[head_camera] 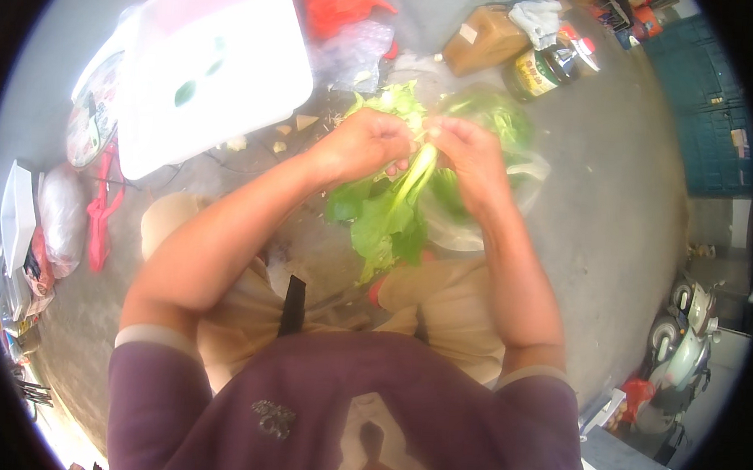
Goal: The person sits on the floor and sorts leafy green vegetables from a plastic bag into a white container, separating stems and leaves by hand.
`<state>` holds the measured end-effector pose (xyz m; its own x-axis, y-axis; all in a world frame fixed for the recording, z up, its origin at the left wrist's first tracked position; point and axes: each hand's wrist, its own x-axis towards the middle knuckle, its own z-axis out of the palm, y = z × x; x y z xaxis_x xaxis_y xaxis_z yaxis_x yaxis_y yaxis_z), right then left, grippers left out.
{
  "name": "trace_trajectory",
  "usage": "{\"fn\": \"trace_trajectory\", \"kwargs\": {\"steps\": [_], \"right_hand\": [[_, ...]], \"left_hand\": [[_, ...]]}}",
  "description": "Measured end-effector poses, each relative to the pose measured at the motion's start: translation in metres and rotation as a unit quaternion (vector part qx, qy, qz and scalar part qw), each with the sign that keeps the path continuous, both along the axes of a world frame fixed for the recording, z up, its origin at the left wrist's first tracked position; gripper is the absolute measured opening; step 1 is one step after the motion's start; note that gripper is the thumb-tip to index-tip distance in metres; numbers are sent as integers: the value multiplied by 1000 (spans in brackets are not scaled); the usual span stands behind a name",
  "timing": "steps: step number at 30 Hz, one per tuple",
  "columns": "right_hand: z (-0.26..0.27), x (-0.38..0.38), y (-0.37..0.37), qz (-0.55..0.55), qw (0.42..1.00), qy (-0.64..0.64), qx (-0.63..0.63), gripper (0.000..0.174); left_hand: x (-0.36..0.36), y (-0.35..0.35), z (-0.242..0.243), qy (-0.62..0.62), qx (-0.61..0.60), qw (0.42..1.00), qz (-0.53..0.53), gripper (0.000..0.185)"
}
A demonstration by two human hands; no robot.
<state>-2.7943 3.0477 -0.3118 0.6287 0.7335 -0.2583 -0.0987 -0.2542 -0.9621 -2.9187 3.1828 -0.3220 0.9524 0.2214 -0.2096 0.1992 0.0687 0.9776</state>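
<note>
Both hands meet at the pale root end of a leafy green vegetable (387, 216), whose stalks and broad leaves hang down toward my lap. My left hand (377, 144) has its fingers curled at the stalk base, and my right hand (468, 154) pinches the same end from the other side. Light yellow-green leaves (398, 100) lie on the floor just beyond my hands. Beside my right hand, clear plastic bags (530, 172) hold more greens (498, 117).
A large white plastic bin (233, 58) stands at the upper left, with small pale scraps (279, 147) near its edge. Red plastic bags (339, 6), a brown container (486, 41) and a labelled jar (535, 75) are farther off. Parked scooters (680, 355) stand at the right.
</note>
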Motion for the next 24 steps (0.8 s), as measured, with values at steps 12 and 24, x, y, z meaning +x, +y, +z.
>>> {"fn": "trace_trajectory", "kwargs": {"steps": [12,24], "right_hand": [[-19,14,-9,71,956,-270,-90,16],[-28,17,-7,-9,992,122,9,21]], "left_hand": [[0,8,11,59,113,990,-53,18],[0,-9,5,14,115,993,-4,29]]}}
